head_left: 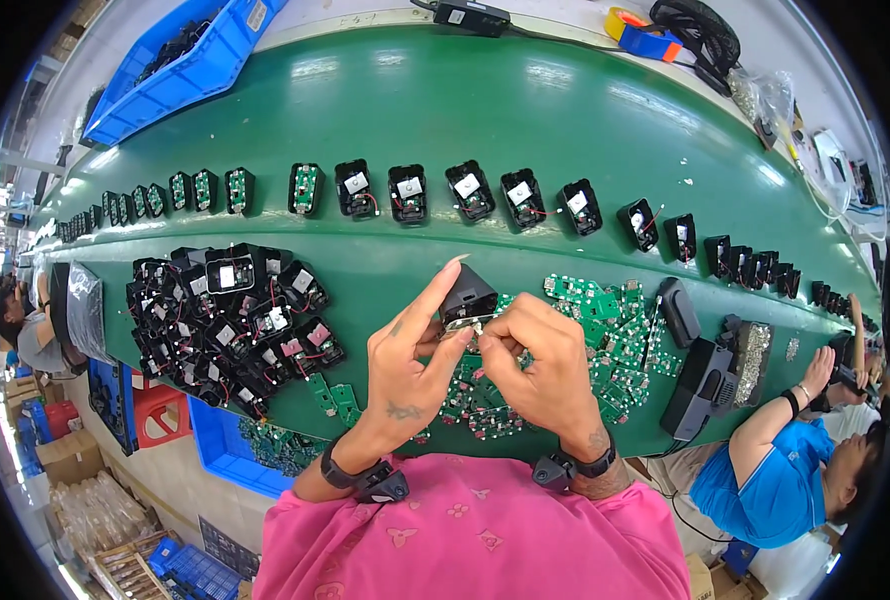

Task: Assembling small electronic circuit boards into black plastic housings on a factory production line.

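In front of my chest, my left hand (402,365) is closed around a small black plastic housing (470,292), tilted up between thumb and fingers. A pale edge, perhaps of a board, shows at the housing's lower end. There my right hand (545,360) pinches thumb and finger together, meeting the left thumb; whatever it grips is too small to make out. Beneath and beside my hands lies a pile of green circuit boards (610,320). To the left sits a heap of black housings (215,335) with wires and pale squares inside.
A row of black housings (408,193) runs across the green table (405,110). Right of the boards are a dark grey device (700,390) and a black case (678,312). Blue bins (227,462) stand lower left and far left. A co-worker in blue (765,480) sits at right.
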`<action>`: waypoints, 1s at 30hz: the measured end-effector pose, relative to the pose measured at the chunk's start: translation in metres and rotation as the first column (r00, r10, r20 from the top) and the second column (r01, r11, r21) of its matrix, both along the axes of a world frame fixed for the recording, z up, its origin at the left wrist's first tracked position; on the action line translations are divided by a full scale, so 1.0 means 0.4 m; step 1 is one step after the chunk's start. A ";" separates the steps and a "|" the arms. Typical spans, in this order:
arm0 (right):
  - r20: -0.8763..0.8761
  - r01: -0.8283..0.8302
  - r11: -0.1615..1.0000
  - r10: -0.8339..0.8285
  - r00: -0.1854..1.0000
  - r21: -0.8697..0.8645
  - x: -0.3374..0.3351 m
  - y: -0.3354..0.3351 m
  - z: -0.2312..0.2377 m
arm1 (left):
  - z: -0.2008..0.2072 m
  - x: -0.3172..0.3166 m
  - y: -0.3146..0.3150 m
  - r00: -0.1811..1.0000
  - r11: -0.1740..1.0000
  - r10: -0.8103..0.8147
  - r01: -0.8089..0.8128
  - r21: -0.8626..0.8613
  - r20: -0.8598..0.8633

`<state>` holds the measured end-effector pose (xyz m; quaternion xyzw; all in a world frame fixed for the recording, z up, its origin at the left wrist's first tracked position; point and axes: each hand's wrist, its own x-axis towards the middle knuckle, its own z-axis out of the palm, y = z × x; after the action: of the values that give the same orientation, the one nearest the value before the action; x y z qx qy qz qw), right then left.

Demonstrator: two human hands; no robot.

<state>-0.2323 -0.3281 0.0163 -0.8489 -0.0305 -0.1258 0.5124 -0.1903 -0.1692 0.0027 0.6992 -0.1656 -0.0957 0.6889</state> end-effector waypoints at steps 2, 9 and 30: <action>-0.003 0.003 1.000 -0.003 1.000 -0.017 0.000 -0.001 0.001 | 0.003 -0.002 -0.001 1.000 1.000 0.000 0.000 -0.010 -0.006; 0.007 -0.015 1.000 0.015 1.000 -0.016 0.001 -0.007 -0.001 | 0.007 -0.001 0.000 1.000 0.999 0.000 0.000 0.034 -0.002; 0.075 0.029 0.978 -0.013 0.997 -0.207 0.006 0.029 -0.052 | -0.009 0.016 0.000 0.995 0.970 0.027 -0.050 0.237 0.097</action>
<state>-0.2300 -0.3164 -0.0047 -0.8929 -0.0533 -0.1585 0.4181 -0.1840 -0.1694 -0.0008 0.7837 -0.1711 -0.0688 0.5931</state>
